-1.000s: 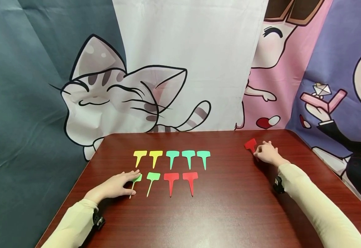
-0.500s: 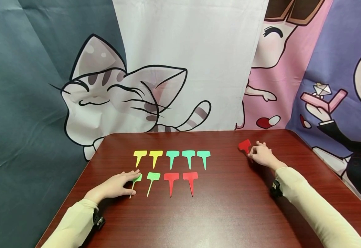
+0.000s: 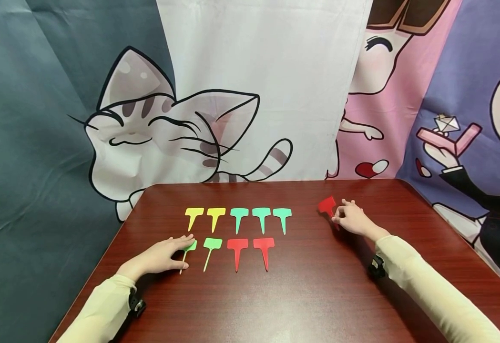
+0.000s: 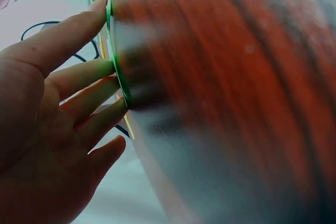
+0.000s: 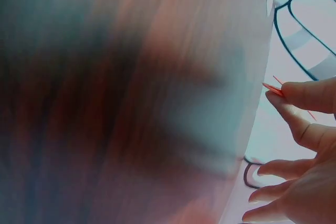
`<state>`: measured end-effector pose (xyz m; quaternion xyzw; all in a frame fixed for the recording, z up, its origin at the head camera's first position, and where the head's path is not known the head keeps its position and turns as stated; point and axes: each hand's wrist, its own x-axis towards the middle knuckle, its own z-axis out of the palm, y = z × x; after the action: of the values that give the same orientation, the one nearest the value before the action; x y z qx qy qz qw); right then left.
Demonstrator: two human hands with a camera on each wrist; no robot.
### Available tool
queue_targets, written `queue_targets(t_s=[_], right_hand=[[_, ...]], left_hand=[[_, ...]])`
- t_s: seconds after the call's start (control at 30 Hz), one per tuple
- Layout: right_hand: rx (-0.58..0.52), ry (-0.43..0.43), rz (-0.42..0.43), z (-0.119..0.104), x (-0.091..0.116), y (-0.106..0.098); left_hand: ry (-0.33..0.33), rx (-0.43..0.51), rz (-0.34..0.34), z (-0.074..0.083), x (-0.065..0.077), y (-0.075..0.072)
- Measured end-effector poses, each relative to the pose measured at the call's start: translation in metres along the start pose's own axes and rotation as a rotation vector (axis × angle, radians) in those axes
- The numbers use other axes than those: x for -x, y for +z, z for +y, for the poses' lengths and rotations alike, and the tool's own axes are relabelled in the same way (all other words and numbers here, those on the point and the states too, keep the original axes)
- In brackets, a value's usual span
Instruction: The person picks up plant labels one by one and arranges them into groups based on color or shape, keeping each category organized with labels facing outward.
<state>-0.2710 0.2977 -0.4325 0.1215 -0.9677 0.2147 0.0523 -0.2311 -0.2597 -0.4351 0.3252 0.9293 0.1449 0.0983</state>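
My right hand (image 3: 353, 219) pinches a red T-shaped plant label (image 3: 327, 205) by its stem between thumb and index finger, its wide head tilted up to the left. In the right wrist view the red label (image 5: 273, 88) shows thin and edge-on at the fingertips. My left hand (image 3: 162, 255) rests with fingers extended on a light green label (image 3: 191, 247) at the left end of the front row, covering part of its head. In the left wrist view the fingertips touch the green label (image 4: 111, 40), seen edge-on.
Beside the left hand lie a second light green label (image 3: 212, 244) and two red labels (image 3: 237, 245). Behind them runs a row of two yellow labels (image 3: 194, 212) and three teal labels (image 3: 261, 213). A printed cloth backdrop (image 3: 250, 57) hangs behind the brown table (image 3: 301, 295).
My right hand has moved left across the table with the pinched red label, toward the row of teal labels. The left hand has stayed in place.
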Motion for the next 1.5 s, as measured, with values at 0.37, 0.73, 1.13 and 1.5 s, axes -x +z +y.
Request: queue_targets(t_s=[0.37,0.73,1.13,1.5], right_hand=[[-0.012,-0.038,-0.011,-0.020,0.007,0.010],[-0.026,-0.065,-0.032,-0.043,0.021,0.020],[-0.023,-0.084,-0.101,-0.070,0.033,0.026],[0.003,-0.077,-0.120,-0.090,0.042,0.034]], left_hand=[[-0.003,-0.003,-0.003,0.000,0.000,0.000],[-0.006,0.007,-0.002,0.000,0.000,0.002],[-0.006,0.007,0.002,0.002,0.001,0.001],[-0.013,0.006,-0.007,0.001,0.001,0.002]])
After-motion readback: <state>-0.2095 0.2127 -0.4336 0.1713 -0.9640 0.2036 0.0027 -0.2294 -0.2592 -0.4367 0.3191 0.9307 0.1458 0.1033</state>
